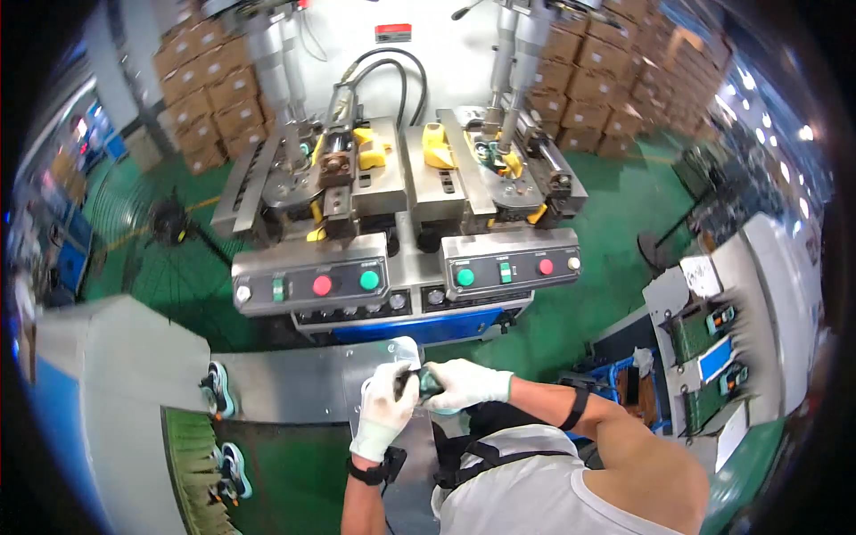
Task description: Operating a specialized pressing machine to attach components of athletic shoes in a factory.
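Both my hands wear white gloves and meet in front of my body, over the metal shelf (pixel 299 383). Between them is a dark shoe with teal parts (pixel 430 384), mostly covered by the gloves. My left hand (pixel 385 406) is closed on its left side, with the fingers bent. From the right, my right hand (pixel 471 385) grips the other side, thumb and fingers around it. A clear, rounded piece (pixel 407 349) shows just beyond my left fingers; I cannot tell what it belongs to.
Ahead stands a two-station press machine (pixel 410 232) with yellow pads and button panels. Shoes (pixel 218 390) sit by the brush-edged opening of a grey machine (pixel 125 392) at left. At right, another conveyor (pixel 704 366) carries shoes near a blue crate (pixel 615 383). Cartons (pixel 209 98) are stacked behind.
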A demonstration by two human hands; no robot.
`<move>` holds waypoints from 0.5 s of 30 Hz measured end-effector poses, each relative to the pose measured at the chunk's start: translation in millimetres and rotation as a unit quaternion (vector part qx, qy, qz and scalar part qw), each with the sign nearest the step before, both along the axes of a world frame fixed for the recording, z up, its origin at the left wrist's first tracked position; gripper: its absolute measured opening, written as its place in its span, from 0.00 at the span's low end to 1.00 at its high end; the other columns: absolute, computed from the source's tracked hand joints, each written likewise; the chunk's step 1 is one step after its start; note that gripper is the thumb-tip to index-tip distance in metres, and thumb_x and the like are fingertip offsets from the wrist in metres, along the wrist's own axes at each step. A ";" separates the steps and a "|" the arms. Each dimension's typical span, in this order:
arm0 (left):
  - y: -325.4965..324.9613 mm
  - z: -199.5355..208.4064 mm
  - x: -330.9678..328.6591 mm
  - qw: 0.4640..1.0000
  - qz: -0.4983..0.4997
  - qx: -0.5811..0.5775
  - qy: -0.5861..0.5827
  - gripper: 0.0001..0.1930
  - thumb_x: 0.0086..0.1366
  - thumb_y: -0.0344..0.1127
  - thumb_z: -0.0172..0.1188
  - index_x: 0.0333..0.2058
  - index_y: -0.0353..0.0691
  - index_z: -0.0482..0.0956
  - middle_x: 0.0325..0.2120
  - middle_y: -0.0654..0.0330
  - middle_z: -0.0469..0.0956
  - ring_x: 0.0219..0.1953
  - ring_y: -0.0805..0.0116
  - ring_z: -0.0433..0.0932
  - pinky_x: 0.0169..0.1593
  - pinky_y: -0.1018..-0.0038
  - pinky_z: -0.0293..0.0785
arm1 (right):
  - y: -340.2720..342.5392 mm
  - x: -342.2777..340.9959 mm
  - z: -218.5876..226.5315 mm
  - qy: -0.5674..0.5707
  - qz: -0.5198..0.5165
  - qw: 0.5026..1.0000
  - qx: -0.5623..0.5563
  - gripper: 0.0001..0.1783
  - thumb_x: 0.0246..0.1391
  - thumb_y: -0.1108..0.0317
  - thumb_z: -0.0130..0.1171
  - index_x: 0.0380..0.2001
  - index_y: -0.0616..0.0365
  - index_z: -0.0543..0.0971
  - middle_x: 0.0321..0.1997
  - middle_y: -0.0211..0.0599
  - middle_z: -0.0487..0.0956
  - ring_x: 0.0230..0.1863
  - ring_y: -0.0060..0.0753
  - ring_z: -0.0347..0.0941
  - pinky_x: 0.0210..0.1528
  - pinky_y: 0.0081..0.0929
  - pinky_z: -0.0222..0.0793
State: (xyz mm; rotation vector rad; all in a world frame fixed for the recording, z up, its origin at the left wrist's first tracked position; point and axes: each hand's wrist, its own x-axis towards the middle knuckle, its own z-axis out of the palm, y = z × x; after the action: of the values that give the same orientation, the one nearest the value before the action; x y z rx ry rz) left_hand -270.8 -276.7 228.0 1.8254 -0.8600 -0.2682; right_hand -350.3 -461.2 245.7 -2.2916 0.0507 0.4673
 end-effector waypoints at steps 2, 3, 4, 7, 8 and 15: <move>-62.2 43.9 12.3 0.999 -0.041 -0.021 0.024 0.20 0.63 0.28 0.61 0.53 0.34 0.71 0.44 0.53 0.77 0.40 0.66 0.80 0.43 0.73 0.77 | -62.2 -28.2 5.6 0.005 -0.109 0.991 0.080 0.31 0.50 0.46 0.66 0.43 0.64 0.74 0.36 0.48 0.79 0.37 0.43 0.75 0.43 0.36 0.72; -89.6 55.5 21.5 0.994 -0.038 -0.048 -0.085 0.27 0.60 0.28 0.64 0.58 0.34 0.68 0.50 0.48 0.73 0.45 0.60 0.79 0.45 0.70 0.77 | -85.1 -42.7 6.1 0.026 -0.186 0.968 0.166 0.36 0.48 0.42 0.67 0.45 0.66 0.74 0.37 0.42 0.78 0.38 0.32 0.72 0.44 0.32 0.71; -114.9 71.0 27.9 0.989 -0.045 -0.071 -0.124 0.27 0.61 0.26 0.63 0.59 0.33 0.67 0.54 0.47 0.70 0.51 0.57 0.77 0.51 0.70 0.76 | -107.3 -56.8 33.9 0.132 -0.253 0.935 0.210 0.38 0.48 0.44 0.68 0.50 0.67 0.74 0.42 0.39 0.79 0.43 0.26 0.73 0.47 0.28 0.71; -195.2 83.1 45.4 0.992 -0.036 -0.114 -0.049 0.26 0.64 0.24 0.58 0.61 0.35 0.64 0.57 0.49 0.69 0.56 0.56 0.74 0.58 0.66 0.73 | -161.3 -102.8 -14.9 -0.083 -0.365 0.790 0.486 0.36 0.51 0.52 0.67 0.54 0.70 0.73 0.48 0.36 0.78 0.46 0.24 0.74 0.50 0.24 0.71; -220.1 84.7 52.6 0.993 -0.051 -0.110 -0.012 0.26 0.65 0.23 0.56 0.62 0.35 0.63 0.57 0.49 0.69 0.58 0.57 0.73 0.59 0.65 0.72 | -179.0 -112.1 -21.4 -0.098 -0.400 0.734 0.539 0.35 0.52 0.55 0.67 0.55 0.72 0.72 0.49 0.36 0.78 0.47 0.25 0.75 0.51 0.23 0.71; -456.1 0.2 139.9 0.997 -0.070 0.006 -0.002 0.25 0.68 0.32 0.54 0.61 0.31 0.64 0.56 0.46 0.71 0.56 0.59 0.74 0.59 0.68 0.70 | -267.0 -140.0 -37.3 -0.236 -0.496 0.572 0.610 0.38 0.54 0.52 0.66 0.60 0.66 0.68 0.52 0.39 0.78 0.50 0.32 0.78 0.53 0.32 0.75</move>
State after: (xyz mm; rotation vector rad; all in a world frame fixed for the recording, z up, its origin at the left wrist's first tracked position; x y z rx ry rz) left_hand -130.9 -732.8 228.1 1.7784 -0.9933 -0.3598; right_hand -490.4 -728.1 208.4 -0.6508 0.5321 -0.6047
